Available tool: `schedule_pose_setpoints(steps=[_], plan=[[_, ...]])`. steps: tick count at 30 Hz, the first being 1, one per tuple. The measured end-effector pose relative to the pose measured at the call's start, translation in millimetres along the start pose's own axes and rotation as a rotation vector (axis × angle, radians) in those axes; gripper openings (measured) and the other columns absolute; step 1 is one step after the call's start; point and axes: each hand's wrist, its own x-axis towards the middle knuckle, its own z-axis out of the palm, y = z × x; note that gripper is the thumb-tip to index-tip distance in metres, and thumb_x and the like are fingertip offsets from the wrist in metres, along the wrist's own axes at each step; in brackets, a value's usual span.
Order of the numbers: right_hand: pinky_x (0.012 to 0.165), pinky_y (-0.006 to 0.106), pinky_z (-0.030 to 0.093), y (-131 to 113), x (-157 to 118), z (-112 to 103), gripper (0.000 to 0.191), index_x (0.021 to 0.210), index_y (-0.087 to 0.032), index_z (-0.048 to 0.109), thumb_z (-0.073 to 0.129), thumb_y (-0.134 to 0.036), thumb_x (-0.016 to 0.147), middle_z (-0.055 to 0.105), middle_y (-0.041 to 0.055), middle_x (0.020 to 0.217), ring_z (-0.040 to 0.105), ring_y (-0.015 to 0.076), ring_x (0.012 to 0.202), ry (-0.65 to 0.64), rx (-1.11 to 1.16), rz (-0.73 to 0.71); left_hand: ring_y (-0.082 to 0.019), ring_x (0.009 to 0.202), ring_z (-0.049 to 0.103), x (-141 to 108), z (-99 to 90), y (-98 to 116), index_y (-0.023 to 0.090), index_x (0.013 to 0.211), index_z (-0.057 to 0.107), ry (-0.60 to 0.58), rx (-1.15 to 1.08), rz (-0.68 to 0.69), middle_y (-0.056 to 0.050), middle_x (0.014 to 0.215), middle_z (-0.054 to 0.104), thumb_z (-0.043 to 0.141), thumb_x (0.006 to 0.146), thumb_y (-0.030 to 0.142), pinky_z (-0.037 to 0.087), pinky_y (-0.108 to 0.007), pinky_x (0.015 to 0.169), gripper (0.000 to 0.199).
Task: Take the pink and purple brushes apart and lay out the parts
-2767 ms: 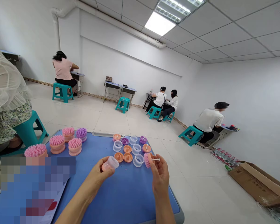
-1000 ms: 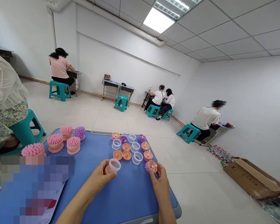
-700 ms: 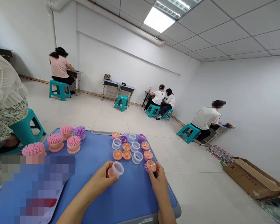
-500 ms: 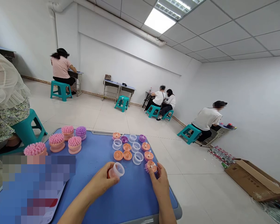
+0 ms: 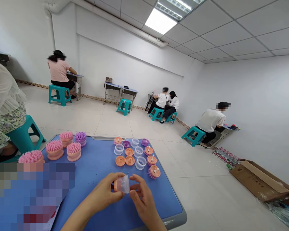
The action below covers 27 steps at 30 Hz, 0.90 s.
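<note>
My left hand (image 5: 102, 189) grips a clear plastic cup (image 5: 122, 184) with an orange piece inside its near end. My right hand (image 5: 141, 200) is close beside the cup, fingers curved and apart, holding nothing I can see. Just above it, a pink-bristled brush head with an orange back (image 5: 154, 172) lies on the blue tabletop (image 5: 96, 163). Several orange discs (image 5: 120, 161) and clear plastic rings (image 5: 141, 163) stand in loose rows beyond my hands. Larger pink brushes on orange bases (image 5: 54, 149) and a purple one (image 5: 80, 137) stand at the left.
A pixelated blurred area (image 5: 33, 192) covers the table's lower left. A co-worker in a sheer blouse (image 5: 2, 86) sits on a teal stool (image 5: 21, 138) at left. Other people sit at desks along the walls. A cardboard box (image 5: 258, 179) lies on the floor at right.
My right hand has let go of the brush head, now lying on the table, and moved left to the cup. The left hand still holds the cup.
</note>
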Motion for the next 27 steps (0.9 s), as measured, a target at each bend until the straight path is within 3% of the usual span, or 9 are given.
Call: schedule_pose_setpoints(steps=[3,8,11,17,21,27], plan=[[0.059,0.025,0.049,-4.6,-0.1,11.0,0.04,0.116,-0.022,0.046,0.053,-0.038,0.08,0.059,0.0069,0.104,0.059,0.0131,0.07,-0.116,0.135,0.075,-0.023,0.096,0.055,-0.7,0.6,2.3,0.021,0.109,0.057,-0.016,0.092,0.064,-0.005,0.108,0.061,0.057,0.061,0.023,0.041,-0.03,0.084,0.048],[0.065,0.028,0.049,-4.9,-0.4,9.2,0.044,0.116,-0.023,0.046,0.058,-0.032,0.074,0.059,0.0045,0.099,0.059,0.0151,0.077,-0.124,0.299,0.18,-0.021,0.083,0.056,-1.3,3.3,3.9,0.021,0.105,0.056,-0.038,0.174,0.07,-0.002,0.093,0.064,0.061,0.061,0.028,0.042,-0.029,0.074,0.045],[0.071,0.029,0.048,-5.9,-1.2,5.1,0.038,0.106,-0.022,0.051,0.059,-0.025,0.069,0.061,0.0026,0.093,0.06,0.0166,0.083,-0.132,0.344,0.19,-0.019,0.076,0.055,-0.9,3.5,2.9,0.021,0.099,0.058,-0.074,0.147,0.095,0.001,0.083,0.063,0.063,0.06,0.031,0.041,-0.025,0.067,0.041],[0.073,0.027,0.048,-4.7,-3.0,2.6,0.037,0.096,-0.023,0.049,0.055,-0.012,0.062,0.059,0.0005,0.09,0.059,0.0153,0.083,-0.017,0.318,0.11,-0.016,0.064,0.053,3.2,-0.6,2.5,0.017,0.083,0.059,0.008,0.043,0.017,0.003,0.064,0.055,0.053,0.071,0.046,0.038,-0.024,0.058,0.032],[0.073,0.029,0.049,0.1,-4.1,-0.1,0.05,0.109,-0.022,0.048,0.055,-0.012,0.061,0.06,0.0036,0.096,0.06,0.0181,0.088,0.054,0.28,0.102,-0.017,0.067,0.053,5.8,-2.8,3.8,0.018,0.08,0.055,0.047,-0.097,0.005,0.003,0.063,0.054,0.055,0.067,0.051,0.041,-0.026,0.062,0.036],[0.078,0.03,0.048,4.3,-3.5,-5.7,0.047,0.111,-0.021,0.05,0.057,-0.02,0.065,0.06,0.004,0.1,0.059,0.0179,0.088,0.185,0.092,0.073,-0.016,0.072,0.054,7.5,-2.8,-1.7,0.018,0.098,0.052,0.05,-0.268,-0.038,0.003,0.071,0.054,0.061,0.063,0.049,0.043,-0.028,0.071,0.048]])
